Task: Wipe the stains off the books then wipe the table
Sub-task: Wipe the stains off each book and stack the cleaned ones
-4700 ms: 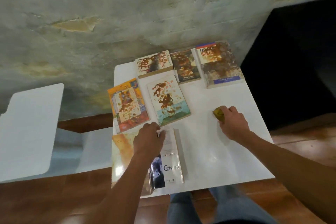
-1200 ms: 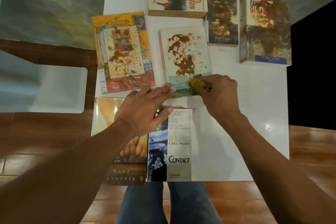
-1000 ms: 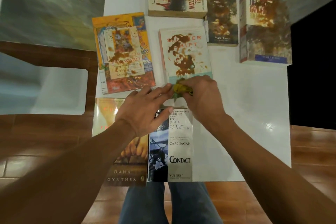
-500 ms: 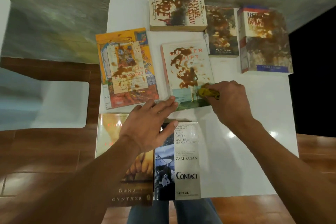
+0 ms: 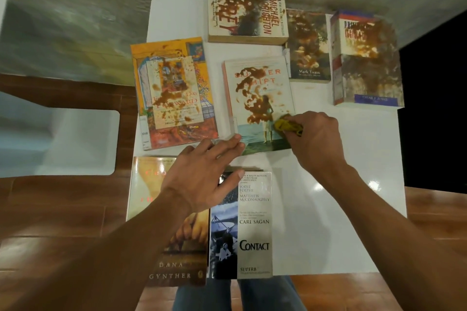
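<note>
A pale paperback with brown stains (image 5: 257, 98) lies in the middle of the white table (image 5: 341, 184). My right hand (image 5: 316, 139) grips a crumpled yellow cloth (image 5: 286, 127) and presses it on the book's lower right part. My left hand (image 5: 204, 174) lies flat with straight fingers, its fingertips on the book's near left corner. Stained books surround it: an orange one (image 5: 174, 93) to the left, a Crichton paperback (image 5: 247, 19), a dark Mark Twain book (image 5: 308, 45) and a thick book (image 5: 366, 60) at the back.
Two unstained books lie at the near edge: a Contact paperback (image 5: 247, 230) and a Dana Gynther book (image 5: 149, 184) partly under my left arm. A white chair seat (image 5: 75, 141) stands left of the table. A concrete wall runs behind.
My right hand with the cloth has moved back to the right and slightly up across the stained book's lower part. My left hand stays at the book's near corner. The camera view shifted slightly.
</note>
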`<state>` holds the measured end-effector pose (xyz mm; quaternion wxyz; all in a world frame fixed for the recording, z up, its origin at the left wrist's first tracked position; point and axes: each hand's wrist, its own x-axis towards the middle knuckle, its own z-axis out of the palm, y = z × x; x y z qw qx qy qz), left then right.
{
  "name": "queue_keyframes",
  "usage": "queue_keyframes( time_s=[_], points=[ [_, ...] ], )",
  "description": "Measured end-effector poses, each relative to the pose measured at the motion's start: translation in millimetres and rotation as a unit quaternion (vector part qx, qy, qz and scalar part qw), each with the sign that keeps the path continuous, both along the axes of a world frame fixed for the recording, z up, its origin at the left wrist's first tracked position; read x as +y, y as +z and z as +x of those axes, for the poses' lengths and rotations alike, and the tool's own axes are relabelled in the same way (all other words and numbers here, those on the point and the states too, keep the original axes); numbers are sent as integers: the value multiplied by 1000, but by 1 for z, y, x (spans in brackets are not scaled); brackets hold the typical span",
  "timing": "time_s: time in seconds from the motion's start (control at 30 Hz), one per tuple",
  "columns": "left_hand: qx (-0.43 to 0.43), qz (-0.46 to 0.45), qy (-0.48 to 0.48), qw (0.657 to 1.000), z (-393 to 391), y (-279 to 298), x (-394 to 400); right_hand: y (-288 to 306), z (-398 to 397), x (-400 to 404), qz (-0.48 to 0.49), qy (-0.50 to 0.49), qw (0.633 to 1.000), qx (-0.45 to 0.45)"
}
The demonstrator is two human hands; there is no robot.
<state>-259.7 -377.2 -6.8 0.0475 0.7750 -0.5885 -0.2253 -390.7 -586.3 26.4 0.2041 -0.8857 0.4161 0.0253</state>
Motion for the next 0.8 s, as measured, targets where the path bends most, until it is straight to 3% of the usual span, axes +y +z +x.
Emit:
queue_keyframes(
  time_s=[0.13, 0.47, 0.63, 0.8],
  points=[
    [-3, -8, 6, 1000, -1, 0, -2, -2, 16, -12, 14, -50, 999, 0],
    [-12, -13, 10, 1000, 0, -2, -1, 1, 30, -17, -8, -44, 999, 19],
    [-11, -4, 9, 1000, -3, -1, 1, 4, 19, -10, 25, -39, 999, 16],
    [-7, 0, 11, 1000, -1, 0, -2, 1, 43, -27, -17, -45, 998, 38]
  ],
)
